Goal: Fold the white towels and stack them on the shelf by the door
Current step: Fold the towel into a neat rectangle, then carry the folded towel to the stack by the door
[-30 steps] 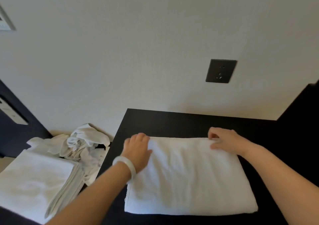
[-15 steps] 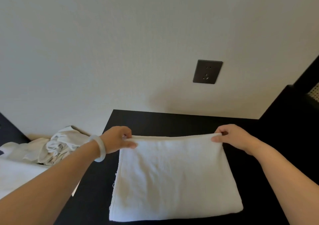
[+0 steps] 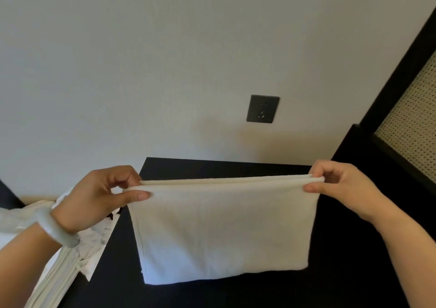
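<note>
I pinch the folded white towel (image 3: 224, 227) by its two upper corners, my left hand (image 3: 94, 196) on the left corner, my right hand (image 3: 342, 189) on the right, thumbs in front. It hangs between them above the black tabletop (image 3: 330, 284), its lower edge resting there.

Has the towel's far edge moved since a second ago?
Yes. The far edge of the folded white towel has risen off the black tabletop, pinched at its corners by the left hand and right hand.
</note>
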The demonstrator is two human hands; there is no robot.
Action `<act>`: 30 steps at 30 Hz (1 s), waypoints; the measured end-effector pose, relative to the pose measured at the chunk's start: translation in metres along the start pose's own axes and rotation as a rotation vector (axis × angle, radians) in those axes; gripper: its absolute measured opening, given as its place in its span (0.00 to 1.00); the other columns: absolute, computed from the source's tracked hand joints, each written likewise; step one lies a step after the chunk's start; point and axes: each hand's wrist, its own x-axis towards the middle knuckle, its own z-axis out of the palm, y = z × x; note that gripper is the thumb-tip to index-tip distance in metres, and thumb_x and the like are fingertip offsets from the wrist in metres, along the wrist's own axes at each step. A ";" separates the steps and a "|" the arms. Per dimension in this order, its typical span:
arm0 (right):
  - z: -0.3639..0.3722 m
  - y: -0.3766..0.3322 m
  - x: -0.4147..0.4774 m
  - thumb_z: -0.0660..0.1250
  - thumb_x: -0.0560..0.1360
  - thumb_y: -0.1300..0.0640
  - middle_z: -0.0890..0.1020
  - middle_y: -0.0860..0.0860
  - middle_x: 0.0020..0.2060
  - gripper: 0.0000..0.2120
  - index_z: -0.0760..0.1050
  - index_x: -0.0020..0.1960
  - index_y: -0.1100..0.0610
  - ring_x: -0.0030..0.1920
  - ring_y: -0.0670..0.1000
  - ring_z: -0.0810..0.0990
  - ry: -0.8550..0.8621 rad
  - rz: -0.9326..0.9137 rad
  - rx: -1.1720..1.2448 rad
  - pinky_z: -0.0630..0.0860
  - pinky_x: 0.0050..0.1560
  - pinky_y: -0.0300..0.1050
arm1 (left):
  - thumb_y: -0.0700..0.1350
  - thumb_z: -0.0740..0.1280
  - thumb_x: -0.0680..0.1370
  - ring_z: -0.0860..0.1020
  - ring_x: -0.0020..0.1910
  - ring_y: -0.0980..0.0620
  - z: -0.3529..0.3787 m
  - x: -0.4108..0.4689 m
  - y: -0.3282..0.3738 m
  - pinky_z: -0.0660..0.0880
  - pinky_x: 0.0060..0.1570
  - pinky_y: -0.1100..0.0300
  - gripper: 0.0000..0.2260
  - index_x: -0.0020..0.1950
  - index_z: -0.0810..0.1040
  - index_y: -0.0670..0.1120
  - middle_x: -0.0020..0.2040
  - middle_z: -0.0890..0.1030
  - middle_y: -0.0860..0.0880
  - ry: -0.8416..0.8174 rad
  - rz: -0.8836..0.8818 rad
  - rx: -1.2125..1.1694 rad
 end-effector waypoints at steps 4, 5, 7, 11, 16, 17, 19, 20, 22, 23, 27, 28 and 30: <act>-0.006 -0.008 -0.014 0.79 0.60 0.51 0.82 0.51 0.37 0.17 0.76 0.40 0.58 0.39 0.49 0.82 -0.020 -0.028 0.082 0.77 0.47 0.47 | 0.56 0.78 0.62 0.82 0.43 0.44 -0.007 -0.010 0.004 0.77 0.47 0.57 0.16 0.32 0.79 0.45 0.40 0.84 0.46 -0.051 -0.101 -0.217; -0.011 -0.007 -0.019 0.82 0.59 0.50 0.82 0.52 0.37 0.19 0.77 0.42 0.56 0.39 0.50 0.82 -0.079 -0.041 0.119 0.78 0.44 0.45 | 0.54 0.78 0.62 0.81 0.43 0.41 -0.010 -0.014 0.003 0.76 0.45 0.53 0.15 0.31 0.78 0.45 0.39 0.83 0.45 -0.113 -0.119 -0.288; -0.021 -0.008 -0.029 0.83 0.58 0.49 0.82 0.54 0.40 0.22 0.79 0.47 0.54 0.40 0.53 0.81 -0.284 0.004 0.192 0.78 0.41 0.43 | 0.49 0.80 0.64 0.77 0.37 0.39 -0.018 -0.023 0.001 0.73 0.40 0.54 0.14 0.31 0.77 0.46 0.35 0.78 0.44 -0.290 -0.149 -0.409; -0.025 0.000 -0.027 0.79 0.66 0.51 0.83 0.58 0.49 0.17 0.82 0.50 0.59 0.51 0.58 0.83 -0.655 0.211 0.078 0.78 0.49 0.48 | 0.38 0.77 0.72 0.73 0.34 0.52 -0.018 -0.023 -0.003 0.71 0.35 0.64 0.11 0.34 0.77 0.46 0.36 0.75 0.45 -0.574 -0.234 -0.496; 0.018 0.039 0.040 0.73 0.74 0.58 0.85 0.58 0.48 0.09 0.81 0.50 0.63 0.51 0.56 0.84 -0.305 0.401 0.054 0.80 0.52 0.51 | 0.34 0.72 0.74 0.76 0.33 0.54 0.025 0.018 -0.034 0.79 0.37 0.60 0.07 0.42 0.73 0.37 0.33 0.74 0.47 -0.213 -0.512 -0.353; 0.030 0.052 0.057 0.72 0.74 0.58 0.85 0.59 0.48 0.09 0.81 0.50 0.63 0.50 0.56 0.84 -0.227 0.442 0.055 0.80 0.52 0.51 | 0.34 0.72 0.75 0.77 0.34 0.52 0.035 0.031 -0.047 0.81 0.38 0.57 0.08 0.42 0.73 0.39 0.34 0.74 0.46 -0.136 -0.568 -0.341; 0.058 0.079 0.082 0.72 0.75 0.59 0.84 0.59 0.48 0.06 0.81 0.50 0.61 0.50 0.56 0.83 -0.125 0.522 0.016 0.80 0.53 0.52 | 0.36 0.72 0.76 0.79 0.36 0.49 0.058 0.051 -0.075 0.82 0.41 0.52 0.06 0.44 0.75 0.41 0.38 0.76 0.44 -0.059 -0.638 -0.243; 0.071 0.093 0.091 0.72 0.75 0.59 0.84 0.59 0.48 0.05 0.81 0.49 0.61 0.49 0.56 0.82 -0.102 0.563 -0.022 0.80 0.53 0.52 | 0.37 0.71 0.76 0.79 0.38 0.48 0.070 0.057 -0.088 0.82 0.42 0.50 0.05 0.45 0.76 0.43 0.41 0.76 0.43 -0.051 -0.659 -0.167; 0.094 0.112 0.099 0.71 0.76 0.58 0.83 0.57 0.48 0.05 0.80 0.49 0.59 0.48 0.54 0.81 -0.067 0.633 -0.089 0.77 0.49 0.50 | 0.41 0.70 0.77 0.79 0.41 0.48 0.092 0.061 -0.106 0.81 0.47 0.49 0.03 0.46 0.78 0.48 0.43 0.78 0.45 -0.035 -0.701 -0.033; 0.099 0.117 0.101 0.71 0.76 0.57 0.83 0.56 0.47 0.05 0.80 0.49 0.58 0.48 0.53 0.80 -0.042 0.647 -0.105 0.75 0.47 0.48 | 0.41 0.68 0.78 0.79 0.43 0.48 0.099 0.061 -0.109 0.80 0.47 0.51 0.03 0.47 0.79 0.49 0.44 0.79 0.47 -0.019 -0.715 0.008; 0.095 0.122 0.104 0.67 0.79 0.54 0.81 0.54 0.46 0.05 0.79 0.49 0.56 0.48 0.52 0.79 -0.012 0.563 -0.109 0.71 0.42 0.44 | 0.40 0.64 0.80 0.76 0.43 0.52 0.107 0.064 -0.112 0.72 0.41 0.61 0.07 0.49 0.81 0.47 0.44 0.78 0.49 0.077 -0.703 0.020; 0.094 0.122 0.104 0.66 0.80 0.54 0.81 0.53 0.46 0.06 0.79 0.49 0.56 0.48 0.52 0.79 0.006 0.535 -0.093 0.70 0.41 0.44 | 0.40 0.63 0.80 0.75 0.43 0.52 0.106 0.065 -0.113 0.71 0.41 0.61 0.07 0.48 0.81 0.47 0.44 0.78 0.49 0.097 -0.688 0.023; 0.100 0.127 0.105 0.65 0.80 0.53 0.81 0.54 0.45 0.07 0.78 0.49 0.56 0.46 0.51 0.79 0.025 0.522 -0.118 0.70 0.40 0.43 | 0.40 0.63 0.81 0.76 0.44 0.52 0.107 0.067 -0.118 0.71 0.42 0.61 0.08 0.48 0.81 0.48 0.45 0.79 0.48 0.075 -0.691 0.059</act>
